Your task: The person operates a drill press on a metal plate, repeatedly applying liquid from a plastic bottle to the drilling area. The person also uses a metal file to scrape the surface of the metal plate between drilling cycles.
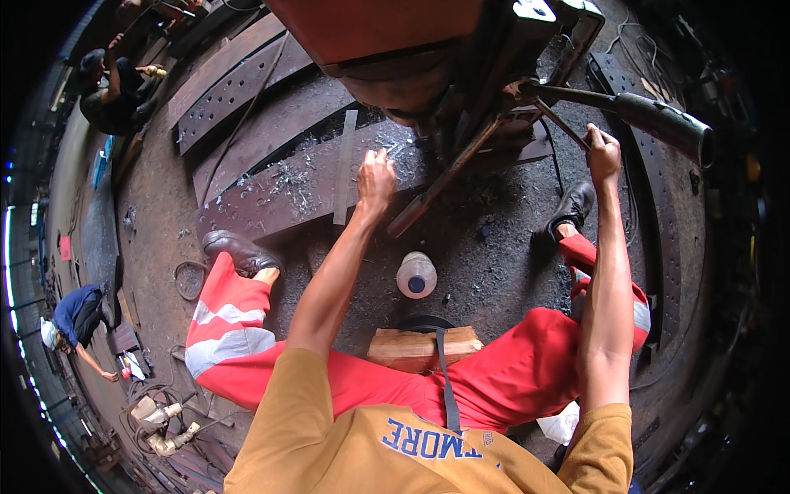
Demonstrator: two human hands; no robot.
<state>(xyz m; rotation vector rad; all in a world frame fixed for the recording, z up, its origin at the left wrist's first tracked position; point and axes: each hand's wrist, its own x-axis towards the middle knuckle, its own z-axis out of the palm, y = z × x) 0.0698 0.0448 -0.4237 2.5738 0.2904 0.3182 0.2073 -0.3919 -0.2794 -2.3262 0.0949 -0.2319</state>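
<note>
My left hand (pixel 376 179) rests with fingers spread on a long curved steel plate (pixel 280 193) strewn with metal shavings, just under the drill head of a big red machine (pixel 411 58). My right hand (pixel 603 154) is closed around a thin metal lever (pixel 568 123) that sticks out from the machine, below a thick black-gripped handle (pixel 662 122). I sit with legs in red trousers spread to either side, black shoes on the dirty floor.
A white plastic bottle with a blue cap (pixel 416 275) stands on the floor between my legs, above a wooden block (pixel 424 347). More perforated steel plates (pixel 226 95) lie at the upper left. Two other people (pixel 78 317) crouch at the left edge.
</note>
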